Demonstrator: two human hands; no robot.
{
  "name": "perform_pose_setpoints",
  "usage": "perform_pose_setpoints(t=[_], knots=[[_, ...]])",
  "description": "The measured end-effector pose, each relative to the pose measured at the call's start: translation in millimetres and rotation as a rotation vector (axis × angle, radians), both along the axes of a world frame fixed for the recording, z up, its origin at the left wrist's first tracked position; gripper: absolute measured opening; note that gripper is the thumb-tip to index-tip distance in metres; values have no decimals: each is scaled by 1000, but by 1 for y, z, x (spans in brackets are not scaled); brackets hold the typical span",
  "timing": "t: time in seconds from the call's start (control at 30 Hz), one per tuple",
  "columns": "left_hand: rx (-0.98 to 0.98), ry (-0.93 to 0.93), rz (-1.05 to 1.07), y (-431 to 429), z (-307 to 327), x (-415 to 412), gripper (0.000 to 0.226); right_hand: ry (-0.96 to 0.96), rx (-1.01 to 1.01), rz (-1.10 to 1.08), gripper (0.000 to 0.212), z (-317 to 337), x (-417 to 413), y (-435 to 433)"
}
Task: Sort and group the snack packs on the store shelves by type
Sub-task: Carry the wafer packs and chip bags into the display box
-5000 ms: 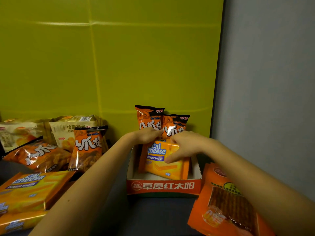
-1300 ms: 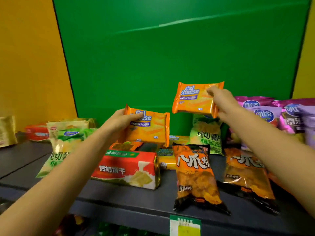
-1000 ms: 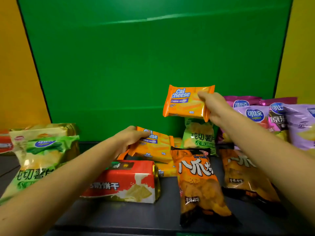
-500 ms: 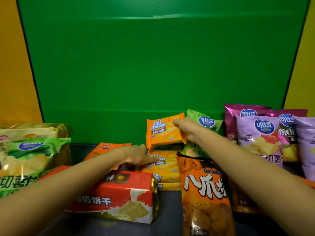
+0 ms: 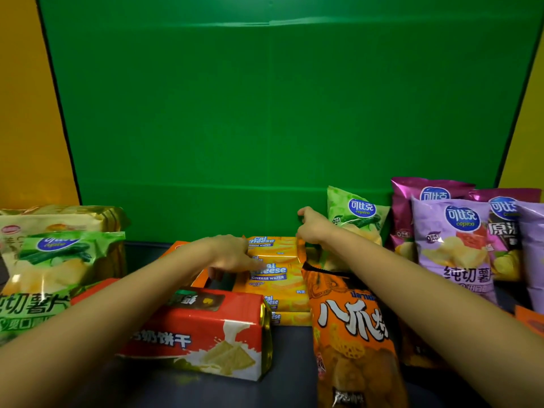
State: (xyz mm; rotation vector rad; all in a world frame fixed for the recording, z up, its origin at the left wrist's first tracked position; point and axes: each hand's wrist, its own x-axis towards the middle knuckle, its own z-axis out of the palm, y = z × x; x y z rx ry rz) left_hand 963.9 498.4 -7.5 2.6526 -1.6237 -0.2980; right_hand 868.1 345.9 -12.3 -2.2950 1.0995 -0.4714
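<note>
A stack of orange Cal Cheese wafer packs (image 5: 279, 287) lies in the middle of the dark shelf (image 5: 291, 363). The top pack (image 5: 275, 245) lies flat at the back of the stack. My right hand (image 5: 313, 229) is at this pack's far right corner, and its curled fingers pinch the edge. Over the stack's left side, my left hand (image 5: 232, 254) rests its straight fingers on the second pack.
A red biscuit box (image 5: 206, 334) and an orange octopus-snack bag (image 5: 353, 334) lie in front of the stack. A green chips bag (image 5: 356, 213) and purple chips bags (image 5: 453, 245) stand to the right. On the left sit another green chips bag (image 5: 50, 266) and a beige pack (image 5: 59, 219).
My right hand has lowered its Cal Cheese pack from upright in the air to flat on the stack. My left hand set its own pack down a second ago and stays there.
</note>
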Motion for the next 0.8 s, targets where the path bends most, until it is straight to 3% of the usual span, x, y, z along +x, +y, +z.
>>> perform_pose_setpoints(t=[0.27,0.4,0.47,0.63,0.8], knots=[[-345,-20,-54,33,15,11,39,-124,-197,168,38,48,-56,38],[-614,44,-147,65,14,1,49,-99,-445,82,24,68,-122,70],[-763,8,-183,81,8,-5,49,-37,-452,1,34,62,-151,89],[-953,2,-199,107,-12,-20,47,289,-334,-120,99,16,-175,145],[-973,-43,-241,111,-22,-27,47,318,-303,-190,120,-24,-152,172]])
